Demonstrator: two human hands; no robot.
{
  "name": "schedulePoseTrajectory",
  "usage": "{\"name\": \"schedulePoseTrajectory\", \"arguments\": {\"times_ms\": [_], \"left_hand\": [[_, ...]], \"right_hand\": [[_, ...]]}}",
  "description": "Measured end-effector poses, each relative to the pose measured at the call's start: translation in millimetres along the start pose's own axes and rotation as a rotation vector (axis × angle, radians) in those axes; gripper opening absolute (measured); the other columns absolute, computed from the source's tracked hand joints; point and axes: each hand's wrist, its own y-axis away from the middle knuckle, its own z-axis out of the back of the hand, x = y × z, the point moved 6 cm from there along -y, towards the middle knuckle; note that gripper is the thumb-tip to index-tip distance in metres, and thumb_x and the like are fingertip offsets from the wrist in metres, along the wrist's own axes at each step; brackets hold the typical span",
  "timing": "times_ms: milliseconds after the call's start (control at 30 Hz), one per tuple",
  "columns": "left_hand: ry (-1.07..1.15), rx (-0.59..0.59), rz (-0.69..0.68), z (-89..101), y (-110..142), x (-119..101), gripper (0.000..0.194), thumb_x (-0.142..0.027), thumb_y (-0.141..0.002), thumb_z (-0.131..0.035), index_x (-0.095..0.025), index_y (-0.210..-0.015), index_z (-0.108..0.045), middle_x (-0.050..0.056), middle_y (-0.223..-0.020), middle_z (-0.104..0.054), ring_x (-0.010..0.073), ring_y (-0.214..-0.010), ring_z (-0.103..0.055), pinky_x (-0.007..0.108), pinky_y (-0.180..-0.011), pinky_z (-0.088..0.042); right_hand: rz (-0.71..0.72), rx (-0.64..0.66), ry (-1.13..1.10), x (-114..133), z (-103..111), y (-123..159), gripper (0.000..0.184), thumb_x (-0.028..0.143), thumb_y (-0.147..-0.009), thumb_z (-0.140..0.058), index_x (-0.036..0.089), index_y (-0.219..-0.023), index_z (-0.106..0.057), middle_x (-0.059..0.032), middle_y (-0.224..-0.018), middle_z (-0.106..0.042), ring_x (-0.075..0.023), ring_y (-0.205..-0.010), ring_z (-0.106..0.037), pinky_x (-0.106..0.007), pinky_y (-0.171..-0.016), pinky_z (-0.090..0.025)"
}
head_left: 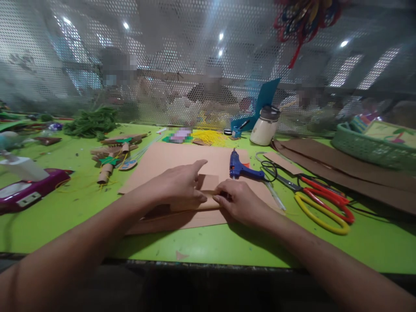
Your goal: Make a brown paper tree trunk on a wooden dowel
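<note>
A large tan cardboard sheet [175, 154] lies on the green table, with a smaller cardboard strip [208, 182] on top of it. My left hand [178, 184] rests over the strip's left part, index finger stretched out and thumb spread apart, touching the cardboard. At the strip's right end, the fingertips of my right hand [242, 201] are pinched together on its edge. Part of the strip is hidden beneath my left hand. Just beyond my right hand, a blue hot glue gun [238, 167] lies on the sheet.
To the right are scissors [320, 208] with red and yellow handles, brown cardboard sheets [312, 158] and a green basket [367, 147]. A white jar [264, 128] stands behind. Cardboard-tube figures [105, 167] and a purple power strip [35, 190] are on the left.
</note>
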Motion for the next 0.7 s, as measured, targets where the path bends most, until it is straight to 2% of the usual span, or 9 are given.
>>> {"name": "schedulePoseTrajectory", "arguments": {"times_ms": [67,133,267,333,467,533,633,700], "left_hand": [[-0.138,-0.185,-0.052,6.9,10.6,-7.4,0.076,-0.04,-0.077,-0.061,-0.021,-0.145,-0.034,0.012,-0.115,-0.06,0.0281,-0.1,-0.058,0.033,-0.075,-0.044],[-0.223,-0.329,-0.114,7.4,26.3,-17.9,0.05,-0.033,-0.082,-0.057,-0.017,-0.129,-0.051,0.013,-0.109,-0.059,0.0298,-0.104,-0.054,0.038,-0.08,-0.045],[-0.259,-0.4,-0.201,-12.8,51.8,-29.5,0.017,-0.029,-0.088,-0.053,-0.014,-0.095,-0.06,0.01,-0.09,-0.059,0.0257,-0.087,-0.054,0.038,-0.074,-0.047],[-0.281,-0.452,-0.259,-22.4,59.0,-32.3,0.012,-0.023,-0.089,-0.052,-0.015,-0.084,-0.06,0.009,-0.087,-0.058,0.0237,-0.082,-0.052,0.038,-0.073,-0.047],[-0.358,-0.617,-0.325,-27.1,65.9,-36.0,0.016,-0.015,-0.09,-0.047,-0.015,-0.084,-0.062,0.013,-0.094,-0.059,0.0242,-0.083,-0.049,0.038,-0.071,-0.047],[-0.388,-0.608,-0.373,-29.3,65.6,-39.4,0.015,-0.013,-0.09,-0.049,-0.014,-0.087,-0.064,0.013,-0.094,-0.058,0.0251,-0.084,-0.048,0.039,-0.072,-0.047],[-0.42,-0.487,-0.447,-37.5,62.4,-44.5,0.014,-0.01,-0.088,-0.05,-0.011,-0.089,-0.065,0.01,-0.084,-0.058,0.0236,-0.078,-0.047,0.039,-0.07,-0.046],[-0.444,-0.455,-0.464,-41.2,61.5,-46.6,0.015,-0.008,-0.088,-0.05,-0.01,-0.091,-0.065,0.011,-0.084,-0.058,0.0235,-0.076,-0.047,0.039,-0.069,-0.047]], "right_hand": [[-0.003,-0.002,0.014,0.7,-0.3,0.7,0.013,0.017,-0.089,-0.058,0.014,-0.08,-0.067,-0.0073,-0.077,-0.066,-0.0165,-0.071,-0.055,-0.028,-0.066,-0.04],[0.009,-0.011,0.008,2.0,-0.1,1.8,0.013,0.016,-0.089,-0.058,0.014,-0.08,-0.066,-0.0069,-0.078,-0.067,-0.0164,-0.072,-0.056,-0.028,-0.066,-0.04],[0.047,-0.044,-0.012,5.1,2.1,4.8,0.01,0.015,-0.087,-0.059,0.015,-0.081,-0.066,-0.0072,-0.08,-0.067,-0.0171,-0.076,-0.057,-0.029,-0.07,-0.042],[0.05,-0.055,-0.011,5.6,3.2,6.0,0.01,0.014,-0.087,-0.059,0.015,-0.08,-0.066,-0.0074,-0.08,-0.067,-0.0173,-0.076,-0.057,-0.029,-0.07,-0.043],[0.048,-0.061,-0.01,5.8,2.7,7.3,0.011,0.014,-0.088,-0.057,0.015,-0.082,-0.066,-0.0071,-0.081,-0.067,-0.0174,-0.077,-0.057,-0.03,-0.07,-0.043],[0.051,-0.064,-0.011,6.3,1.7,7.4,0.011,0.014,-0.088,-0.057,0.015,-0.081,-0.066,-0.0065,-0.08,-0.067,-0.0171,-0.076,-0.057,-0.029,-0.069,-0.043],[0.037,-0.069,-0.024,4.9,2.6,7.0,0.011,0.014,-0.087,-0.058,0.015,-0.08,-0.067,-0.006,-0.078,-0.067,-0.0165,-0.074,-0.058,-0.029,-0.068,-0.043],[0.007,-0.055,-0.054,0.9,6.6,6.5,0.009,0.013,-0.085,-0.06,0.016,-0.083,-0.069,-0.0062,-0.08,-0.069,-0.0161,-0.073,-0.059,-0.028,-0.067,-0.043]]}}
